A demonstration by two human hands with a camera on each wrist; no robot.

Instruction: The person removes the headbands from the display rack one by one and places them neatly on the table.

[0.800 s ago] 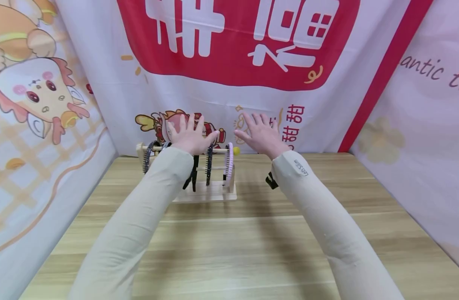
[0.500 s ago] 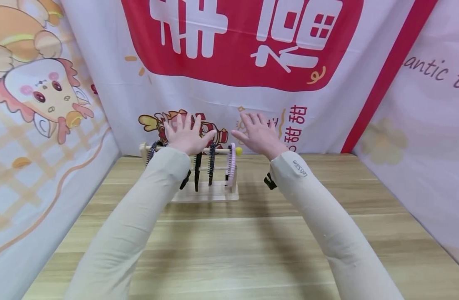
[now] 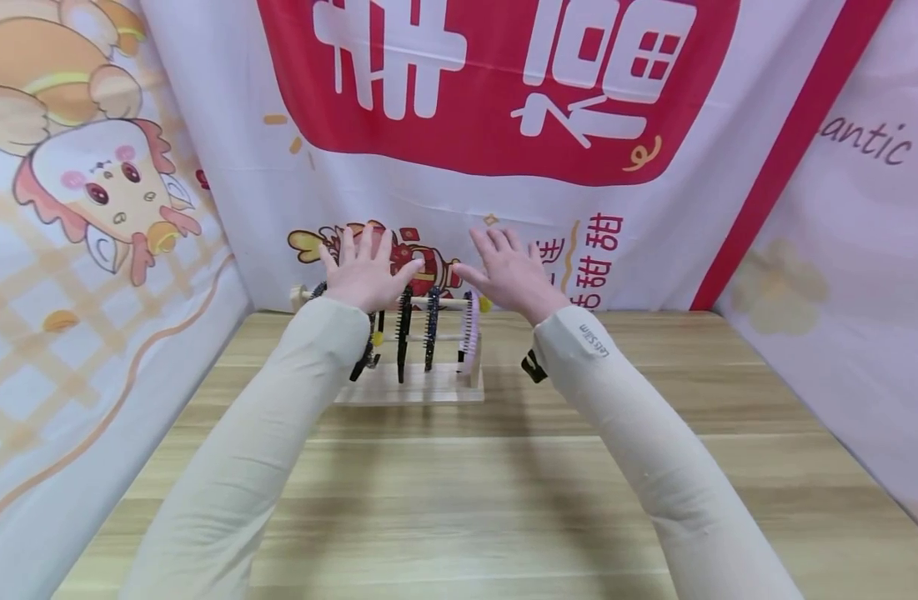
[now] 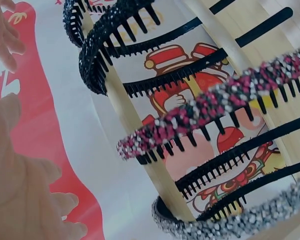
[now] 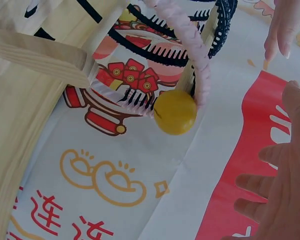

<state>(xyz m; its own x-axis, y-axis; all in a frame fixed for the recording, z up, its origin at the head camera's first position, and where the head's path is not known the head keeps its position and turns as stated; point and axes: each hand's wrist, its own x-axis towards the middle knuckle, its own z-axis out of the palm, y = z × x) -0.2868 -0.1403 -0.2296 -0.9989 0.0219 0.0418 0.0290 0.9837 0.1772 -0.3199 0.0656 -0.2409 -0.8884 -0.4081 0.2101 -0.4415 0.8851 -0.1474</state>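
Both hands are held up with fingers spread, nothing in either. My left hand [image 3: 364,275] hovers over the left part of a wooden headband rack [image 3: 421,385], hiding some of it. To the right of that rack, my right hand [image 3: 513,277] hangs in the air, nearest the pink headband [image 3: 469,333]. Toothed headbands sit on the rack's rod: in the left wrist view a speckled magenta, black and white one [image 4: 210,107], a silver-grey glittery one [image 4: 240,222] and a black sparkly one [image 4: 94,65]. A yellow ball [image 5: 175,112] caps the rod end in the right wrist view.
The rack stands at the back of a wood-grain table [image 3: 459,483], close to a printed cloth backdrop [image 3: 496,196]. Cloth walls rise on the left [image 3: 181,275] and right [image 3: 819,275]. A black strap piece [image 3: 532,367] shows beneath the right wrist.
The head view has shifted, so the rack and backdrop sit slightly farther right. Both hands have drifted slightly left relative to the rack, fingers still spread. The headbands stay on the rod.
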